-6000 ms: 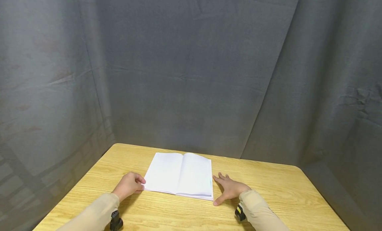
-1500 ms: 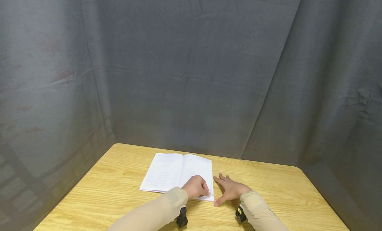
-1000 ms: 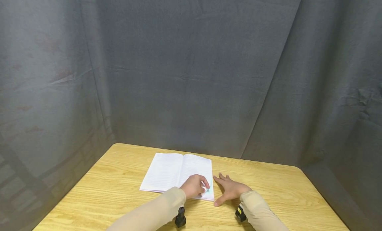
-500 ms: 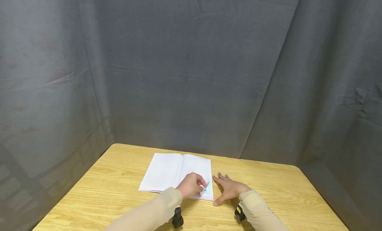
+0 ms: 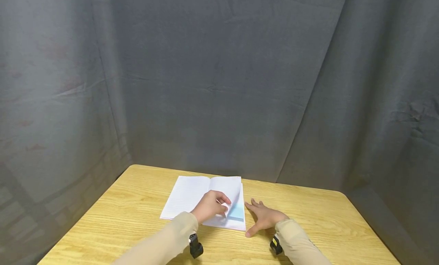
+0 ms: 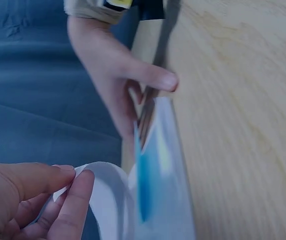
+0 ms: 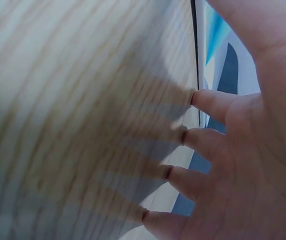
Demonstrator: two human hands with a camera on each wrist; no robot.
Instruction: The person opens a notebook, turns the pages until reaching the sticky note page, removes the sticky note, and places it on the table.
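The left hand (image 5: pixel 210 206) pinches a white paper page (image 5: pixel 229 185), probably light, easily creased, best held near its edge (image 5: pixel 228 210); the right hand (image 5: pixel 264 216) spreads fingers at its four o'clock.

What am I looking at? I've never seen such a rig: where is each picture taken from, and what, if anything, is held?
No robot here: a person works bare-handed. The wide picture comes from a camera worn on the head; the two close ones come from wrist cameras, one per arm. On the wooden table lies an open lined notebook. The left hand pinches a lifted page; beneath it shows a light-blue patch, perhaps a sticky note. The right hand rests spread on the table by the notebook's right edge, holding nothing. A grey curtain hangs behind.
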